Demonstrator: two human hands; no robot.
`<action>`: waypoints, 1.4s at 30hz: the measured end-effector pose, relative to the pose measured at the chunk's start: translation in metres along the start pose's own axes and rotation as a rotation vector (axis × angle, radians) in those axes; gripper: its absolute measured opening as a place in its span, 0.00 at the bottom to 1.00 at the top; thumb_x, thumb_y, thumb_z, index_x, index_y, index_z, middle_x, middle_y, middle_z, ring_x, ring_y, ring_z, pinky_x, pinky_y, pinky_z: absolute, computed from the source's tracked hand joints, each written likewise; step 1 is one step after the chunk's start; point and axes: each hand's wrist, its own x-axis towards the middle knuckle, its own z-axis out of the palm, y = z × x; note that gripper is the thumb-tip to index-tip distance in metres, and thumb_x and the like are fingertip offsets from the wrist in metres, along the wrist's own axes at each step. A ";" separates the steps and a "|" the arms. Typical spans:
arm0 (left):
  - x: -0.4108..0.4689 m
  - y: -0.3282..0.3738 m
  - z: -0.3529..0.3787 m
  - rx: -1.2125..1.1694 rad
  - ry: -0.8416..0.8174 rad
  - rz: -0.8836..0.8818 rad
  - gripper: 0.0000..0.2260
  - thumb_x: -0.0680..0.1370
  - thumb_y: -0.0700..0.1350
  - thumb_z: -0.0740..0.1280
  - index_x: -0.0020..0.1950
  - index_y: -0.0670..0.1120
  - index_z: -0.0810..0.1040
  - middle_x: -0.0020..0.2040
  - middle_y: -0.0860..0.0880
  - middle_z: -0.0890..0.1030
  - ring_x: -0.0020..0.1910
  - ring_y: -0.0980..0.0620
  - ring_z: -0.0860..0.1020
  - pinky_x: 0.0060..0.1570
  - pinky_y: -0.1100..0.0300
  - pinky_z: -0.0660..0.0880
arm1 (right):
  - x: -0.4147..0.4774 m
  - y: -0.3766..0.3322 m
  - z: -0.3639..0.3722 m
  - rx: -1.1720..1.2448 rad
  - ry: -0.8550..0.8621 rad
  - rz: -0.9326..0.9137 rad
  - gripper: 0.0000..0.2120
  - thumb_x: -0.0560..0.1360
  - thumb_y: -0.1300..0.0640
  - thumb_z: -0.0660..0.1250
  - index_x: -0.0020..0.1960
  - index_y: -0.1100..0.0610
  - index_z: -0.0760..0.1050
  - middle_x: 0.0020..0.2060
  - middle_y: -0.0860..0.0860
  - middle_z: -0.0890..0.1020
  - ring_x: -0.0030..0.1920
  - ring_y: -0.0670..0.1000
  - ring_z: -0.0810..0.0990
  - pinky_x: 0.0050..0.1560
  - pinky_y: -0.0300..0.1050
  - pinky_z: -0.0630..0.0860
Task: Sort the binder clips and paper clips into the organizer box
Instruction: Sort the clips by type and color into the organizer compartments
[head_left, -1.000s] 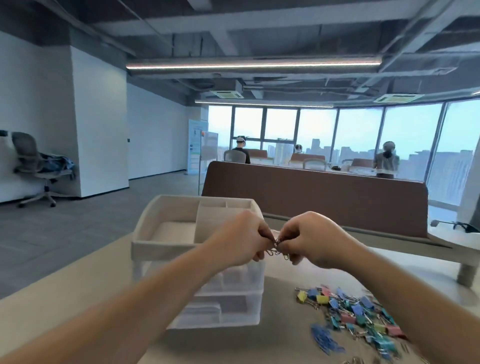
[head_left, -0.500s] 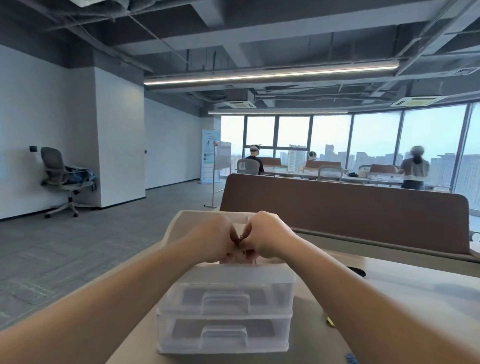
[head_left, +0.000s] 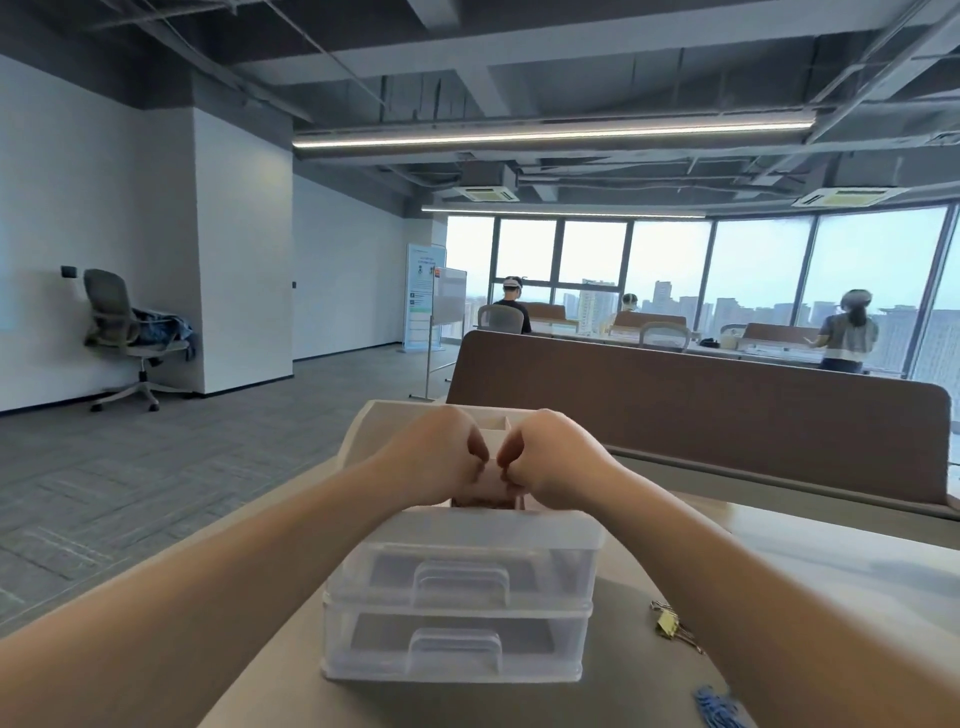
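A grey office chair (head_left: 122, 332) stands by the white wall at far left. Nearer, on a beige table (head_left: 883, 556), the left hand (head_left: 434, 457) hovers over the beige top tray of a translucent plastic organizer box (head_left: 457, 577) with two closed drawers. Its fingers are curled inward, knuckles up. The right hand (head_left: 553, 460) mirrors it just beside, and the fingertips of both nearly meet over the tray. Whatever they may pinch is hidden, so the hold cannot be told. Right of the box lies a yellow binder clip (head_left: 667, 622), apart from it. A heap of blue paper clips (head_left: 714, 704) sits at the lower right edge.
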 end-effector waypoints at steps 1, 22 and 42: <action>-0.001 0.002 0.000 -0.072 0.030 -0.027 0.09 0.77 0.43 0.67 0.53 0.48 0.85 0.49 0.52 0.85 0.41 0.59 0.78 0.30 0.77 0.65 | -0.005 0.002 -0.003 0.021 0.033 0.000 0.11 0.75 0.63 0.65 0.48 0.54 0.85 0.42 0.48 0.85 0.50 0.51 0.82 0.54 0.47 0.80; -0.039 0.162 0.193 -0.020 -0.642 0.354 0.15 0.79 0.43 0.66 0.66 0.48 0.75 0.54 0.51 0.79 0.51 0.52 0.77 0.48 0.61 0.72 | -0.228 0.213 0.037 -0.041 -0.354 0.352 0.16 0.76 0.53 0.71 0.63 0.54 0.79 0.56 0.47 0.82 0.49 0.45 0.79 0.55 0.38 0.74; -0.035 0.173 0.237 -0.023 -0.613 0.363 0.17 0.76 0.51 0.70 0.64 0.51 0.75 0.51 0.52 0.78 0.48 0.53 0.75 0.48 0.58 0.73 | -0.224 0.230 0.066 -0.044 -0.375 0.234 0.14 0.77 0.51 0.70 0.61 0.52 0.76 0.56 0.47 0.77 0.54 0.48 0.76 0.58 0.43 0.75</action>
